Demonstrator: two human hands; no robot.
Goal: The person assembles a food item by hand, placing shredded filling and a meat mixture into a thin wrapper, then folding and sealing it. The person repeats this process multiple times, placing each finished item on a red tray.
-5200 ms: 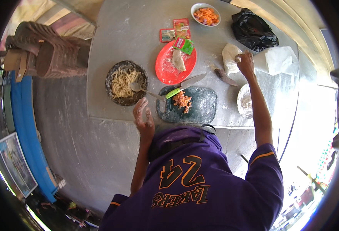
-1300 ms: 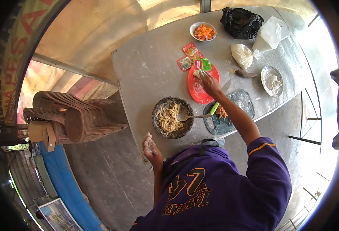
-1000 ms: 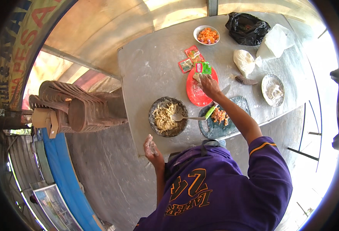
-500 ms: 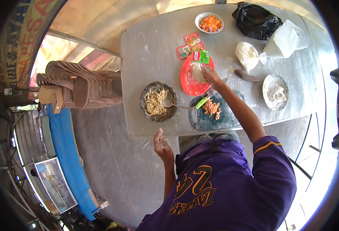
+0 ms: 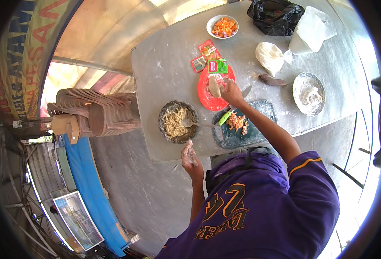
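Over the red plate (image 5: 207, 100), my right hand (image 5: 231, 93) pinches a flat, pale piece of dough (image 5: 214, 86) by its right edge. White flour dusts the plate beneath it. My left hand (image 5: 192, 159), whitened with flour, hovers at the table's near edge with nothing in it and its fingers stretched out. Just beyond that hand sits a dark stone bowl (image 5: 161, 121) of pale strips, a metal spoon (image 5: 188, 123) resting in it. A dark green cutting board (image 5: 259, 129) under my right forearm carries chopped orange-red bits (image 5: 238, 123) and a green-handled knife (image 5: 226, 117).
Seasoning packets (image 5: 218, 66) overlap the plate's far edge. Farther back are a bowl of orange chunks (image 5: 225, 26), a black plastic bag (image 5: 274, 17) and white bags (image 5: 270, 57). To the right lie a brown elongated item (image 5: 272, 80) and a floury patterned plate (image 5: 301, 105). Stacked chairs (image 5: 97, 114) stand left.
My right hand has raised the piece of dough, which now tilts up off the red plate. My left hand has moved slightly closer to the stone bowl. The whole view has shifted a little.
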